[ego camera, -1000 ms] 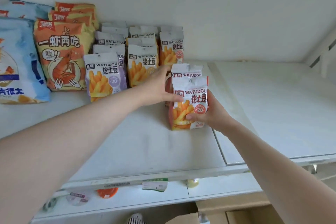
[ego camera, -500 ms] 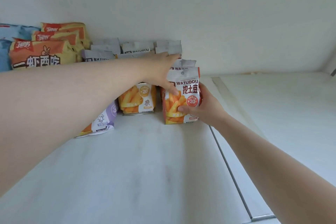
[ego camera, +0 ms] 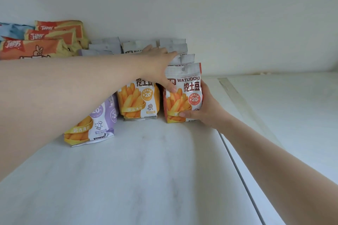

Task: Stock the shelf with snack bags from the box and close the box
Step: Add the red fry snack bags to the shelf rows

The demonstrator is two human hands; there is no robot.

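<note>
A red-edged WATUDOU fries bag (ego camera: 184,95) stands upright on the white shelf (ego camera: 146,170), with another like it just behind. My right hand (ego camera: 204,109) grips its lower right side, thumb across the front. My left hand (ego camera: 161,65) reaches over from the left; its thumb presses the bag's upper front and its fingers lie over the tops of the bags behind. The box is out of view.
A yellow fries bag (ego camera: 139,100) and a tilted purple one (ego camera: 95,126) stand left of it, more rows behind. Orange shrimp-snack bags (ego camera: 42,42) fill the far left. A seam (ego camera: 237,166) divides the shelf; the right panel (ego camera: 292,115) is bare.
The camera has moved closer and lower to the shelf. Both hands have pushed the red bags a little farther back toward the rows. The grips are unchanged.
</note>
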